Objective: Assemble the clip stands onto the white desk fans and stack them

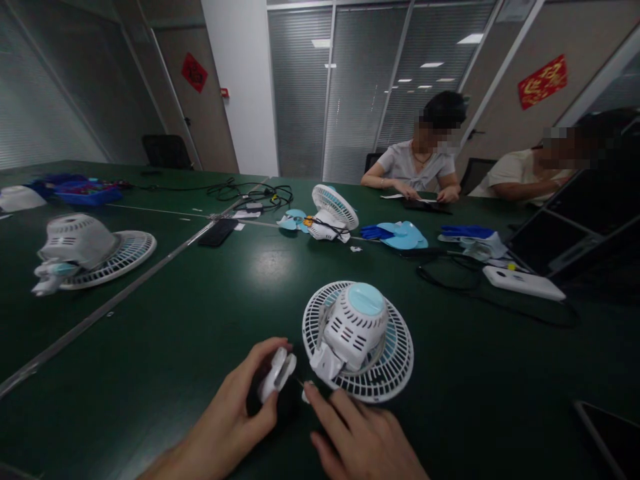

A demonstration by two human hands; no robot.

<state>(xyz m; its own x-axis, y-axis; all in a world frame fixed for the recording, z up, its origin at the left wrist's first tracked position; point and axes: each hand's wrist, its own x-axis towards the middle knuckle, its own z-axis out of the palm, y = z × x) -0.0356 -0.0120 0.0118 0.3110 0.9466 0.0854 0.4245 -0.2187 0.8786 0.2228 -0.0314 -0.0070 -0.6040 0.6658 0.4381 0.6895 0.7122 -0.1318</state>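
Between the thumb and fingers of my left hand (245,407) is a white plastic part (279,375) with a slot in its upper end, raised above the table. My right hand (363,433) is close beside it, its index fingertip against a small white piece (305,397). A thin, short line like a pin shows by that fingertip, but the grip underneath is mostly hidden. Just beyond my hands lies a small white fan (350,327), its round grille down on the table and its motor housing with a light blue cap (367,299) facing up.
Another fan (80,247) lies at the left, and a third (333,217) stands farther back among light blue blades (405,235). A phone (219,231), black cables (250,193), a white power bank-like box (524,283) and a blue tray (87,192) are on the green table (225,300). Two people sit opposite.
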